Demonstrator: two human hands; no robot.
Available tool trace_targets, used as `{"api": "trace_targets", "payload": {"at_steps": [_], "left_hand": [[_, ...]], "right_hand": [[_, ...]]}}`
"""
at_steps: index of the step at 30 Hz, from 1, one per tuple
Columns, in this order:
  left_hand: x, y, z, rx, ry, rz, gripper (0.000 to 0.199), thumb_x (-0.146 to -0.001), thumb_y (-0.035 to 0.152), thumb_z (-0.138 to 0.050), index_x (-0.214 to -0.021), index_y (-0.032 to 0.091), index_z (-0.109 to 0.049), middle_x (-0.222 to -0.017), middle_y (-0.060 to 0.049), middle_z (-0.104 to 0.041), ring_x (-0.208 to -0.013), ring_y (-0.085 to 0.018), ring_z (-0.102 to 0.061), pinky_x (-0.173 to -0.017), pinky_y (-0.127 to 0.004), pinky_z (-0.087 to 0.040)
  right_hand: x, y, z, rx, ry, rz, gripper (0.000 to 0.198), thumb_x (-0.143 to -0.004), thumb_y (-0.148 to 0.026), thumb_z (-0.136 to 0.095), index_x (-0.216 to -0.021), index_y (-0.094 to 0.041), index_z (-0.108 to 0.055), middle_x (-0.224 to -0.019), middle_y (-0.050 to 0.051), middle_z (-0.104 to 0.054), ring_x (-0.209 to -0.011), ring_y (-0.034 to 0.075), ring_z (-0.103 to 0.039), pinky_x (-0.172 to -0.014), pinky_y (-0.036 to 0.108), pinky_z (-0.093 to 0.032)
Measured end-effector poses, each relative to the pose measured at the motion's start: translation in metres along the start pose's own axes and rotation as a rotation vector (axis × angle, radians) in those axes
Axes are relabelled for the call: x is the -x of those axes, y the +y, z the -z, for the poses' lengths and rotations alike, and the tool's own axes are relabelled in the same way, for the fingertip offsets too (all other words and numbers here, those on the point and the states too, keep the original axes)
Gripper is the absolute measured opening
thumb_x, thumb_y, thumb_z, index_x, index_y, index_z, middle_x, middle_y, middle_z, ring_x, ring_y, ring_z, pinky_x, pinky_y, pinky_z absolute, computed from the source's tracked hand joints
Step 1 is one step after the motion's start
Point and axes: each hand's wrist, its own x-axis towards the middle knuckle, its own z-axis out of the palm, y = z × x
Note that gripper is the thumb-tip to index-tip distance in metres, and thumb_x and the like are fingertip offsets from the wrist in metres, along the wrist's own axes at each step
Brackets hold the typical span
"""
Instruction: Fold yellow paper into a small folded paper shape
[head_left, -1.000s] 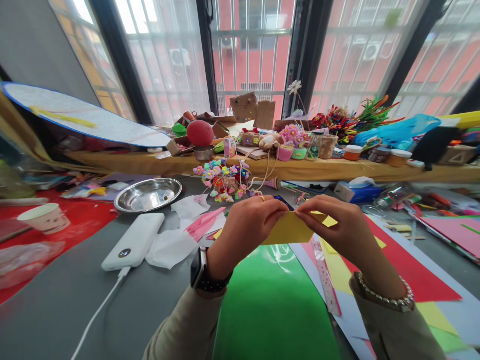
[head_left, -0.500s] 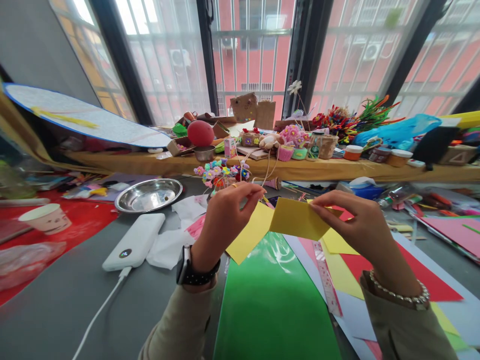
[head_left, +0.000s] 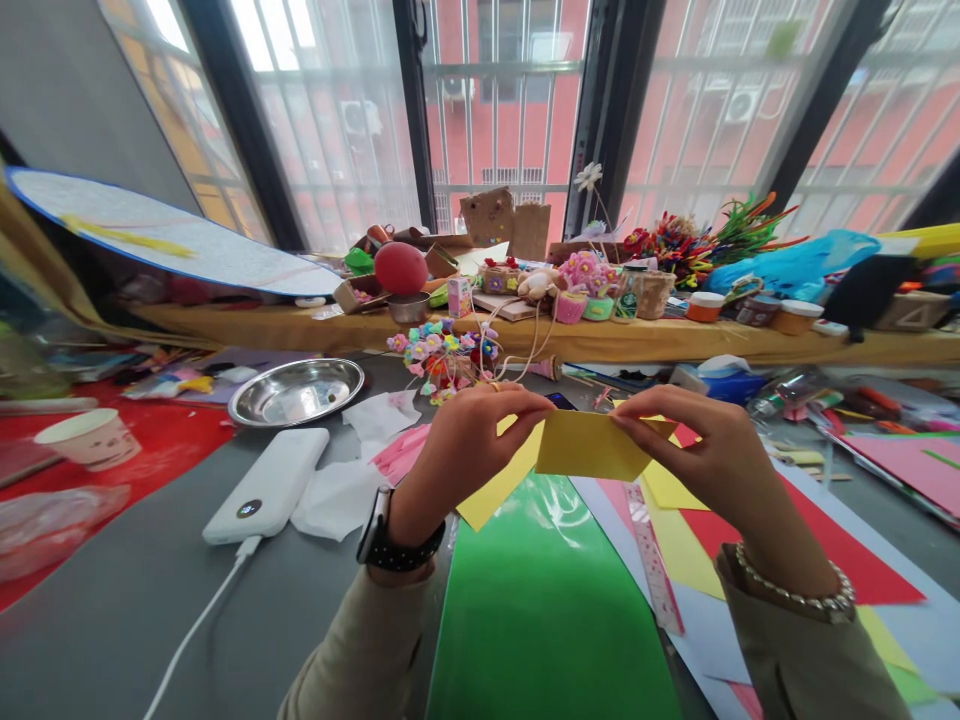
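Observation:
A small yellow piece of paper is held up above the green sheet, its face toward me. My right hand pinches it near the upper right between thumb and fingers. My left hand has thumb and fingertips pressed together at the paper's upper left corner. Behind and below my left hand, another yellow paper lies over the far end of the glossy green sheet. To the right, under my right hand, more yellow paper rests on a red sheet.
A white power bank with a cable and a metal dish lie at left, near a paper cup. A patterned ruler strip lies right of the green sheet. Beaded flowers stand ahead, below a cluttered ledge.
My left hand has moved right and slightly down, bringing its fingertips to the paper's left corner. The held paper has lowered and shifted slightly left. My right hand keeps its pinch.

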Motion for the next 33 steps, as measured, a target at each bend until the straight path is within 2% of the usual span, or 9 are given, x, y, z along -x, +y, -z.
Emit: {"api": "trace_targets", "payload": {"at_steps": [4,9,16,20,22,24,27,29,33], "left_hand": [[0.0,-0.001,-0.001,-0.014,0.016,0.018,0.015,-0.076,0.02,-0.049,-0.082,0.021,-0.063,-0.08,0.001,-0.065,-0.074,-0.012,-0.057,-0.067,-0.024,-0.042],[-0.001,-0.004,-0.002,0.007,0.142,0.097,0.016,-0.076,0.025,-0.048,-0.081,0.019,-0.061,-0.081,-0.002,-0.064,-0.074,-0.013,-0.057,-0.066,-0.024,-0.044],[-0.005,-0.009,-0.011,0.284,-0.074,0.207,0.034,-0.071,0.039,-0.053,-0.095,0.016,-0.055,-0.092,-0.005,-0.06,-0.076,-0.013,-0.056,-0.064,-0.023,-0.045],[-0.006,-0.008,-0.012,0.481,-0.176,0.283,0.029,-0.074,0.039,-0.048,-0.083,0.014,-0.06,-0.075,-0.002,-0.061,-0.061,-0.009,-0.054,-0.052,-0.018,-0.041],[-0.005,-0.008,-0.011,0.507,-0.183,0.322,0.03,-0.073,0.04,-0.049,-0.079,0.014,-0.061,-0.066,-0.001,-0.059,-0.054,-0.008,-0.051,-0.045,-0.017,-0.037],[-0.005,-0.007,-0.009,0.481,-0.148,0.358,0.03,-0.072,0.042,-0.05,-0.075,0.013,-0.061,-0.058,0.001,-0.056,-0.048,-0.007,-0.047,-0.04,-0.017,-0.032],[-0.005,-0.006,-0.01,0.383,-0.057,0.376,0.03,-0.071,0.041,-0.05,-0.065,0.013,-0.059,-0.05,0.003,-0.049,-0.043,-0.006,-0.042,-0.037,-0.017,-0.026],[-0.006,-0.005,-0.011,0.323,-0.023,0.364,0.03,-0.071,0.041,-0.051,-0.059,0.013,-0.056,-0.047,0.004,-0.044,-0.042,-0.005,-0.039,-0.037,-0.017,-0.024],[-0.007,-0.004,-0.013,0.23,0.01,0.335,0.033,-0.07,0.043,-0.051,-0.054,0.014,-0.05,-0.046,0.006,-0.039,-0.043,-0.005,-0.035,-0.039,-0.017,-0.024]], "right_hand": [[-0.001,0.0,0.001,0.004,0.008,-0.007,0.009,-0.074,-0.025,-0.052,-0.075,-0.021,-0.06,-0.076,0.001,-0.063,-0.069,0.015,-0.055,-0.057,0.025,-0.042],[-0.001,0.001,0.003,-0.049,0.078,-0.114,0.01,-0.072,-0.028,-0.055,-0.072,-0.02,-0.061,-0.073,0.001,-0.063,-0.068,0.015,-0.056,-0.058,0.026,-0.043],[0.0,0.01,-0.003,-0.433,0.358,-0.328,0.008,-0.07,-0.029,-0.057,-0.075,-0.024,-0.06,-0.071,0.0,-0.063,-0.067,0.016,-0.059,-0.059,0.027,-0.047],[-0.001,0.014,-0.006,-0.523,0.349,-0.372,0.008,-0.07,-0.03,-0.056,-0.074,-0.024,-0.059,-0.069,0.0,-0.063,-0.065,0.016,-0.059,-0.056,0.028,-0.048],[-0.002,0.016,-0.007,-0.473,0.312,-0.378,0.012,-0.071,-0.031,-0.054,-0.079,-0.023,-0.058,-0.074,0.001,-0.062,-0.066,0.016,-0.059,-0.057,0.029,-0.049],[-0.004,0.015,-0.009,-0.335,0.318,-0.349,0.022,-0.07,-0.031,-0.055,-0.091,-0.023,-0.056,-0.086,0.003,-0.061,-0.072,0.017,-0.058,-0.061,0.031,-0.049],[-0.007,0.012,-0.014,-0.062,0.326,-0.191,0.038,-0.069,-0.029,-0.056,-0.106,-0.023,-0.049,-0.103,0.005,-0.055,-0.086,0.02,-0.054,-0.074,0.037,-0.045],[-0.008,0.009,-0.019,0.06,0.288,-0.083,0.041,-0.07,-0.029,-0.055,-0.11,-0.023,-0.046,-0.107,0.006,-0.053,-0.097,0.022,-0.049,-0.083,0.041,-0.039],[-0.008,0.003,-0.027,0.068,0.187,-0.051,0.055,-0.07,-0.036,-0.054,-0.12,-0.02,-0.036,-0.119,0.009,-0.046,-0.109,0.024,-0.04,-0.09,0.042,-0.032]]}}
